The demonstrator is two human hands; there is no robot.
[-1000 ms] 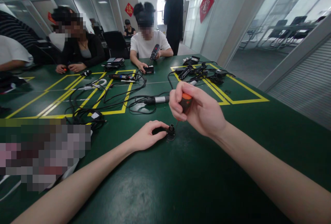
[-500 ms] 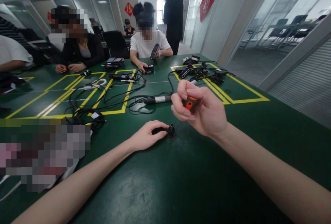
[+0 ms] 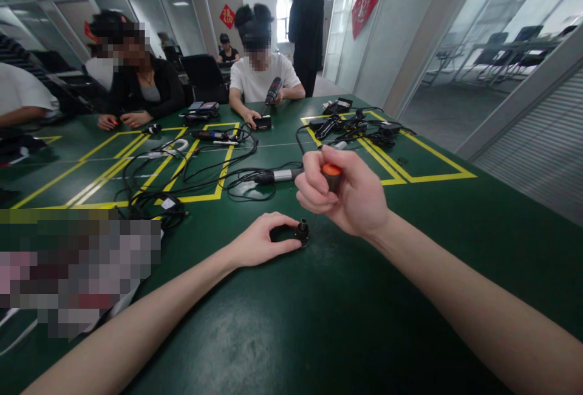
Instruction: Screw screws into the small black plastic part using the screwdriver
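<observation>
My left hand (image 3: 263, 240) lies low over the green table (image 3: 273, 322), its thumb and fingers closed around a small black cylindrical part (image 3: 302, 234) with a narrower tube on top. That part stands upright on the tabletop. Just to the right and above it, my right hand (image 3: 348, 191) is wrapped round the orange and dark handle of a screwdriver (image 3: 332, 171). The thin shaft points down beside the black part; whether its tip touches the part is hard to make out.
Beyond my hands lie tangled black cables (image 3: 159, 200) and a grey-and-black cylindrical tool (image 3: 280, 175). More cables (image 3: 364, 130) sit at the back right among yellow tape lines. A blurred package (image 3: 91, 273) is at left. Across the table a co-worker holds a power drill (image 3: 273, 91).
My right hand has shifted slightly left, and the screwdriver handle has turned and tilted more upright. My left thumb has moved round the front of the black part.
</observation>
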